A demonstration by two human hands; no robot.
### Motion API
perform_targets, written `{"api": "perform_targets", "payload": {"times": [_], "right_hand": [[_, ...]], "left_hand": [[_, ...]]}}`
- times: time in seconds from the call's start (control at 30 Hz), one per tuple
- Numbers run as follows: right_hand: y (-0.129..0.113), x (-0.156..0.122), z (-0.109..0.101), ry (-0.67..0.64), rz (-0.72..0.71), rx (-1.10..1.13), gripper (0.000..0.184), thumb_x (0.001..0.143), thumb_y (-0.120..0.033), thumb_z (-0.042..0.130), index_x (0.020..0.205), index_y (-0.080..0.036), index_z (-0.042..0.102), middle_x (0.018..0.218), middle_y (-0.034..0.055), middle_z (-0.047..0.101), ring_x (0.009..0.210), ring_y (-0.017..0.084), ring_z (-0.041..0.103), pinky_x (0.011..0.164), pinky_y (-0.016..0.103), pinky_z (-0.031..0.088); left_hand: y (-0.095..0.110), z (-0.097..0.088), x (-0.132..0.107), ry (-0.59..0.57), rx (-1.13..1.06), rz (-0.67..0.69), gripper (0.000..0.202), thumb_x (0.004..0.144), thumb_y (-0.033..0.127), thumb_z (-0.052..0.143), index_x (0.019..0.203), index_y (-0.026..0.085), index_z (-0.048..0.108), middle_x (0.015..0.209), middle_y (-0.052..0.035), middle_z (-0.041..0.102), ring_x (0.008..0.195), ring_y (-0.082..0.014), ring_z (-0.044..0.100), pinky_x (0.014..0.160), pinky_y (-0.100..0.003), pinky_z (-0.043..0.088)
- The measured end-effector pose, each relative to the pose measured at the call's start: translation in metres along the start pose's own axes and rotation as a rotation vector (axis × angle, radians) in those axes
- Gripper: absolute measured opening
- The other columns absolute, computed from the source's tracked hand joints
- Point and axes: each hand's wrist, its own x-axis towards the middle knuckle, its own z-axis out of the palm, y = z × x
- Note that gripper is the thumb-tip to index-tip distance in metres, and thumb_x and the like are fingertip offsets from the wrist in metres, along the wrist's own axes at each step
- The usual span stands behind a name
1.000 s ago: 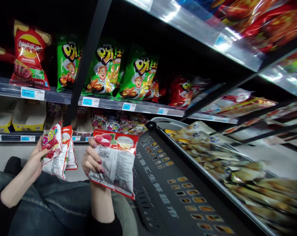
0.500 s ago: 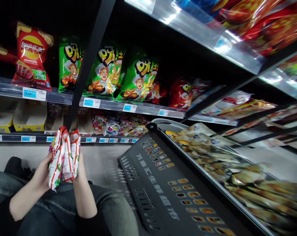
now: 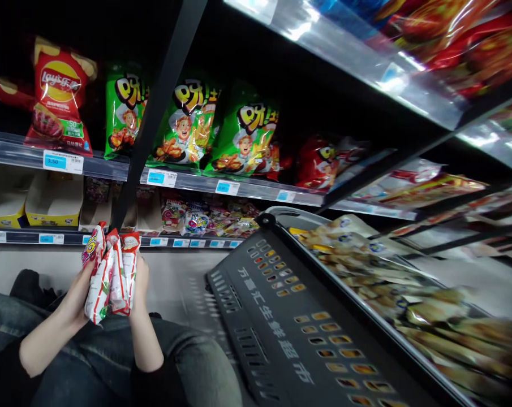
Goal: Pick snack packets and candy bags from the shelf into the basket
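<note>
Several small red-and-white candy bags (image 3: 119,280) stand side by side between my two hands, held above my lap. My left hand (image 3: 76,295) is closed on the left side of the bunch, where a purple-and-yellow print shows. On the right side my right hand (image 3: 140,288) grips the bags; most of its fingers are hidden behind them. Beyond the hands, similar small candy bags (image 3: 195,219) lie in the lowest shelf, beside open cardboard display boxes (image 3: 54,200).
A grey shopping basket (image 3: 256,316) filled with long snack packs (image 3: 366,282) stands at my right. Green chip bags (image 3: 242,138) and a red Lay's bag (image 3: 60,99) sit on the shelf above. A dark upright post (image 3: 154,124) crosses the shelf front.
The view has shifted slightly, so the shelves and basket sit a little further right. The bags have tilted and spread slightly in my hands, showing more of their fronts.
</note>
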Motion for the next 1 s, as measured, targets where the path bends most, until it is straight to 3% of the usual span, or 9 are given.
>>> {"api": "perform_targets", "payload": {"times": [0.1, 0.17, 0.27, 0.33, 0.4, 0.6, 0.77, 0.87, 1.0], "right_hand": [[-0.013, 0.001, -0.019, 0.003, 0.025, 0.130, 0.029, 0.085, -0.031, 0.027, 0.088, -0.017, 0.053, 0.081, 0.0077, 0.064, 0.074, 0.019, 0.059, 0.065, 0.028, 0.044], [-0.023, -0.004, -0.030, -0.072, 0.021, 0.283, 0.041, 0.088, -0.039, 0.019, 0.095, -0.016, 0.052, 0.087, 0.0081, 0.065, 0.077, 0.019, 0.060, 0.066, 0.028, 0.046], [-0.034, -0.019, -0.039, -0.253, -0.064, 0.421, 0.051, 0.076, -0.048, 0.050, 0.117, -0.018, 0.043, 0.103, 0.0083, 0.063, 0.092, 0.021, 0.059, 0.079, 0.032, 0.044], [-0.037, -0.027, -0.038, -0.308, -0.103, 0.402, 0.079, 0.060, -0.039, 0.070, 0.127, -0.020, 0.033, 0.112, 0.0092, 0.059, 0.100, 0.023, 0.055, 0.086, 0.035, 0.041], [-0.034, -0.028, -0.033, -0.327, -0.077, 0.392, 0.092, 0.054, -0.033, 0.074, 0.131, -0.019, 0.027, 0.113, 0.0106, 0.058, 0.102, 0.024, 0.055, 0.088, 0.038, 0.040], [-0.018, -0.008, -0.027, -0.340, 0.051, 0.687, 0.080, 0.054, -0.021, 0.071, 0.125, -0.019, 0.032, 0.110, 0.0091, 0.061, 0.096, 0.023, 0.059, 0.083, 0.039, 0.045], [-0.019, -0.001, -0.034, -0.250, 0.141, 0.853, 0.066, 0.050, -0.017, 0.071, 0.110, -0.019, 0.042, 0.102, 0.0075, 0.064, 0.091, 0.024, 0.062, 0.079, 0.038, 0.048], [-0.021, -0.003, -0.033, -0.196, 0.118, 0.822, 0.060, 0.054, -0.022, 0.070, 0.108, -0.019, 0.043, 0.102, 0.0083, 0.064, 0.090, 0.025, 0.062, 0.078, 0.038, 0.048], [-0.022, -0.008, -0.021, -0.111, -0.017, 0.579, 0.067, 0.057, -0.023, 0.068, 0.117, -0.019, 0.039, 0.108, 0.0107, 0.061, 0.096, 0.026, 0.059, 0.083, 0.038, 0.045]], "left_hand": [[0.002, -0.002, 0.003, -0.050, -0.008, 0.008, 0.037, 0.080, 0.023, 0.056, 0.113, 0.008, 0.055, 0.094, -0.0122, 0.071, 0.092, -0.0258, 0.064, 0.089, -0.036, 0.047], [-0.001, -0.005, 0.008, -0.015, -0.011, 0.033, 0.038, 0.079, 0.022, 0.056, 0.114, 0.007, 0.055, 0.093, -0.0132, 0.071, 0.090, -0.0262, 0.065, 0.087, -0.037, 0.048], [-0.006, -0.010, 0.017, 0.062, 0.014, 0.179, 0.042, 0.077, 0.025, 0.059, 0.118, 0.015, 0.052, 0.105, -0.0113, 0.067, 0.091, -0.0244, 0.065, 0.084, -0.036, 0.050], [-0.009, -0.013, 0.022, 0.077, 0.047, 0.320, 0.047, 0.075, 0.025, 0.062, 0.120, 0.022, 0.048, 0.114, -0.0079, 0.063, 0.094, -0.0220, 0.063, 0.083, -0.033, 0.051], [-0.009, -0.015, 0.024, 0.087, 0.077, 0.406, 0.051, 0.073, 0.023, 0.064, 0.121, 0.028, 0.046, 0.118, -0.0049, 0.061, 0.096, -0.0200, 0.062, 0.083, -0.031, 0.051], [0.009, -0.011, 0.020, -0.020, 0.081, 0.443, 0.052, 0.072, 0.020, 0.065, 0.119, 0.032, 0.047, 0.109, -0.0008, 0.065, 0.094, -0.0180, 0.063, 0.084, -0.029, 0.050], [0.029, -0.012, 0.020, -0.154, -0.016, 0.284, 0.034, 0.077, 0.021, 0.058, 0.110, 0.017, 0.057, 0.100, -0.0093, 0.069, 0.092, -0.0239, 0.064, 0.080, -0.037, 0.052], [0.027, -0.015, 0.019, -0.135, 0.012, 0.181, 0.026, 0.076, 0.022, 0.059, 0.099, 0.013, 0.062, 0.093, -0.0107, 0.071, 0.086, -0.0235, 0.066, 0.076, -0.035, 0.053], [0.018, -0.015, 0.014, -0.152, 0.174, 0.148, 0.028, 0.069, 0.025, 0.068, 0.094, 0.014, 0.065, 0.089, -0.0080, 0.072, 0.082, -0.0210, 0.067, 0.073, -0.027, 0.052]]}}
